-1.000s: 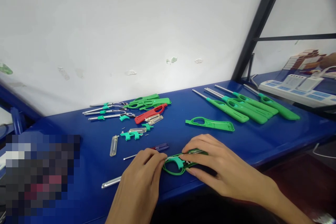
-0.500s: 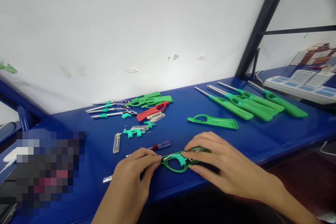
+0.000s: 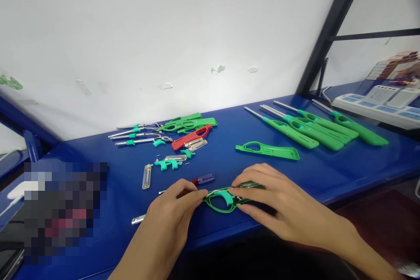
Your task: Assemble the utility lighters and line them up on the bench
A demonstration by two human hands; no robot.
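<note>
A green utility lighter's casing half [image 3: 220,210] lies near the table's front edge, its inner parts exposed. My left hand [image 3: 172,216] pinches its front end between thumb and fingers. The silver lighter tube [image 3: 138,219] pokes out beyond that hand, its middle hidden underneath. My right hand [image 3: 278,199] grips the handle end, fingertips against the inner parts beside the teal trigger [image 3: 226,197]. The fuel section is mostly covered by my right fingers. Just behind my left hand lies a screwdriver [image 3: 206,179] with a clear handle.
Several assembled green lighters [image 3: 292,133] lie at the right back. Closer in is a loose green casing half [image 3: 272,152]. At the left back are tubes [image 3: 141,141], a red casing [image 3: 192,138], a clear fuel tank [image 3: 147,176] and teal triggers [image 3: 168,165]. A power strip [image 3: 377,107] stands far right.
My left fingertips have shifted slightly right along the casing's front end, and the tube's tip has moved a little right and up. My right hand keeps its hold.
</note>
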